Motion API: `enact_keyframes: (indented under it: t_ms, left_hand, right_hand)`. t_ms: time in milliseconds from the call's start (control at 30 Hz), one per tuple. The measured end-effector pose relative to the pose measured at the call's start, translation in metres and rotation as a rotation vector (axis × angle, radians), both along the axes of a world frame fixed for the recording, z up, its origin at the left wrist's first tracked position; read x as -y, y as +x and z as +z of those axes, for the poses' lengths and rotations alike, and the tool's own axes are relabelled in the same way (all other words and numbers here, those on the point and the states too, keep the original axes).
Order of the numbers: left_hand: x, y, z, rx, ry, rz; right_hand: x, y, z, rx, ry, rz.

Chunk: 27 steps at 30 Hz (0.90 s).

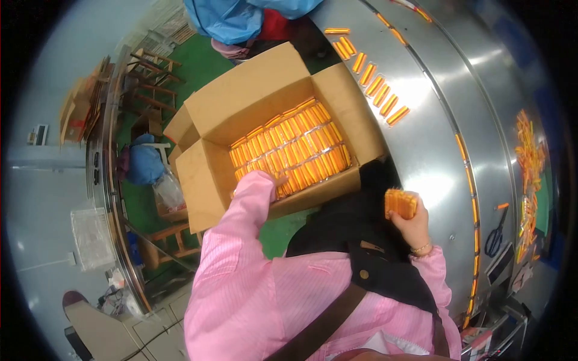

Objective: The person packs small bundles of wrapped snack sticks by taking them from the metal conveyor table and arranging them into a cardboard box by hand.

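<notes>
While the left hand reaches inside an open rectangular box of brown cardboard, the right hand stands outside it, to the right of the box's near corner. That right hand is clamped on a small block of slim orange-and-yellow packs, thumb on the near face, and holds it above a smooth grey metal table that stretches along the right of the box. The left hand, largely hidden by its pink striped sleeve, is at the near left part of the box's contents; whether its fingers are apart, together or closed on something, I cannot tell.

Inside the box, glossy orange-and-yellow packs in clear plastic stand side by side in several rows. The box's flaps are spread outward. Beyond its right flap, a slanting row of single orange-and-yellow packs lies on the table, one beside another with small gaps. Farther right of the box, a long line of narrow orange sticks follows a dark groove, and past that lie a pair of dark-blue-handled scissors and a loose heap of orange-and-yellow sticks.

Behind the box is a person in blue clothing; to its left, brown wooden stools rest on a green floor.
</notes>
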<state>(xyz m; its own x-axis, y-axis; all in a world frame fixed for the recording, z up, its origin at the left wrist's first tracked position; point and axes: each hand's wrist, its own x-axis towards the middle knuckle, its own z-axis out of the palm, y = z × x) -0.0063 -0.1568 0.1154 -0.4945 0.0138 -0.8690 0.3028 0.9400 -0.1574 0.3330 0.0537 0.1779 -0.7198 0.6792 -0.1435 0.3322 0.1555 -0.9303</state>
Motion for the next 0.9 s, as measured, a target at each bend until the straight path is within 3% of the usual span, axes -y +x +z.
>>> enact_keyframes:
  t_ms: [67, 133, 267, 333, 400, 467, 500, 567, 667, 733, 767, 833, 900]
  left_hand:
    - [0.013, 0.018, 0.003, -0.016, -0.005, -0.043]
    - [-0.031, 0.019, -0.003, -0.021, 0.05, -0.167]
    - [-0.039, 0.032, -0.001, -0.044, 0.124, -0.368]
    - [-0.02, 0.037, -0.001, -0.071, 0.14, -0.44]
    - [-0.029, 0.034, -0.006, -0.092, 0.147, -0.483]
    - [-0.015, 0.032, -0.031, -0.141, 0.122, -0.432]
    - [-0.01, 0.031, -0.034, -0.148, 0.125, -0.446]
    - [-0.008, 0.03, -0.037, -0.12, 0.186, -0.225]
    - [-0.02, 0.025, -0.044, -0.071, 0.226, -0.437]
    - [-0.017, 0.022, -0.062, -0.074, 0.197, -0.43]
    - [-0.003, 0.009, -0.096, -0.052, 0.277, -0.366]
    - [-0.005, 0.003, -0.107, -0.027, 0.355, -0.31]
    - [-0.01, -0.001, -0.115, -0.056, 0.342, 0.433]
  right_hand:
    - [-0.008, 0.007, 0.006, -0.054, -0.035, -0.057]
    - [-0.037, 0.026, 0.015, -0.07, -0.022, -0.217]
    - [-0.09, 0.036, 0.028, -0.048, 0.292, -0.343]
    - [-0.142, 0.046, 0.035, 0.094, 0.401, -0.415]
    - [-0.178, 0.046, 0.035, 0.113, 0.445, -0.425]
    - [-0.199, 0.037, 0.038, 0.388, 0.569, -0.382]
    - [-0.208, 0.035, 0.032, 0.385, 0.569, -0.398]
    - [-0.227, 0.034, 0.017, 0.506, 0.691, -0.318]
    - [-0.244, 0.036, 0.014, 0.67, 0.737, -0.251]
    - [-0.25, 0.043, 0.008, 0.711, 0.747, -0.212]
    - [-0.251, 0.046, 0.005, 0.748, 0.761, -0.165]
    - [-0.251, 0.055, 0.0, 0.709, 0.781, -0.186]
    - [-0.248, 0.061, 0.001, 0.665, 0.805, -0.207]
